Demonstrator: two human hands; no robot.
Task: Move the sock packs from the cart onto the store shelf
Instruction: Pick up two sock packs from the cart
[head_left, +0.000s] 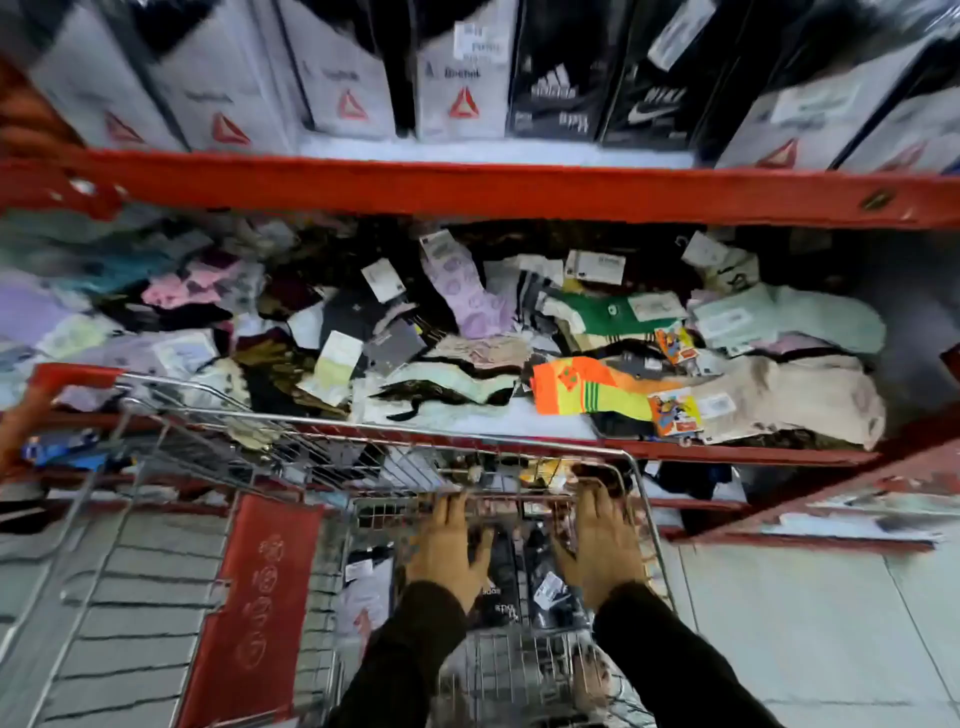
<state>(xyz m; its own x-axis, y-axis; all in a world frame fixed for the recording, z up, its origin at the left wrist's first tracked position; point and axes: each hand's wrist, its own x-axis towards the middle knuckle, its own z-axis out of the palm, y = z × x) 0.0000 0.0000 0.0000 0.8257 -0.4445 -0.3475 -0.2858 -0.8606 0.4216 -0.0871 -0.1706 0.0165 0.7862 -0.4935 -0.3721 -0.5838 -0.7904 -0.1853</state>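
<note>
Black sock packs (506, 577) lie in the wire cart (363, 430), one with a white logo. My left hand (449, 545) and my right hand (597, 545) reach down into the cart on either side of this stack. Their fingers stretch forward and the thumbs lie over the packs, clasping them between both hands. A white pack (366, 592) lies left of them in the cart. Straight ahead stands the store shelf with red beams (467, 187). Its upper level holds upright boxed sock packs (462, 88) in white and black.
The lower shelf level is heaped with loose socks (467, 312) in many colours, with an orange pair (587, 387) near its front edge. The cart's red seat flap (260, 597) is on my left. Tiled floor (831, 623) shows on the right.
</note>
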